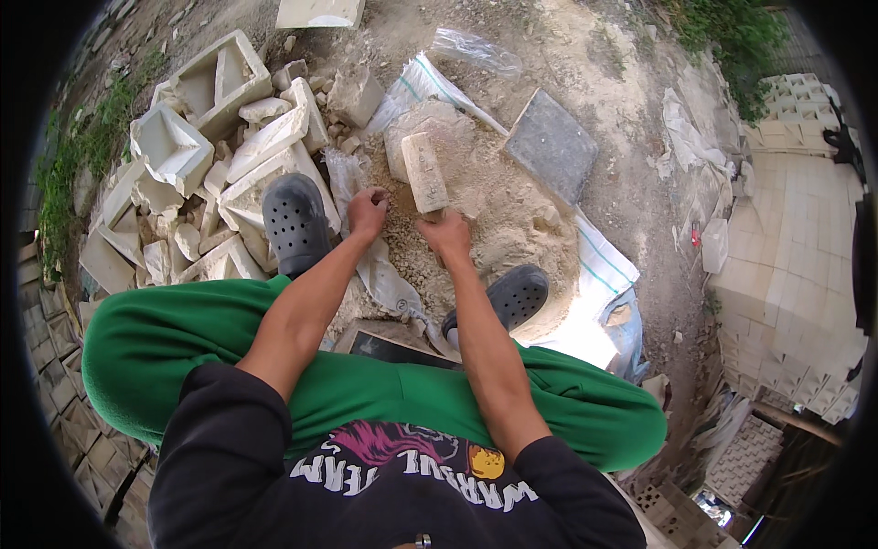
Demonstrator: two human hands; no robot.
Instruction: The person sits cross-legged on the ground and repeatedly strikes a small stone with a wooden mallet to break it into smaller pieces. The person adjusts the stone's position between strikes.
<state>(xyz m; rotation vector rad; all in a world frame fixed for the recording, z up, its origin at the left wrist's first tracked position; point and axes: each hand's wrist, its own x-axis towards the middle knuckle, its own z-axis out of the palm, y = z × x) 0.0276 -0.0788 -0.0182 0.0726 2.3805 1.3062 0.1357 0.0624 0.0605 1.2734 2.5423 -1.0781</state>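
My right hand (446, 236) is closed at the near end of a pale, dusty oblong block (424, 174). Whether the block is wood or stone, or has a handle under my hand, I cannot tell. Its far end lies over a large rounded stone (398, 146). To the left, my left hand (368, 212) hovers over crumbled rubble (402, 247), thumb and fingers pinched together. Anything between those fingers is too small to make out. Both hands are between my dark clogs, apart from each other.
Broken pale blocks and hollow trays (215, 82) are heaped at the left. A grey square slab (552, 145) lies at the far right of a white woven sack (604, 261) with sandy debris on it. Stacked pale blocks (786, 265) stand farther right.
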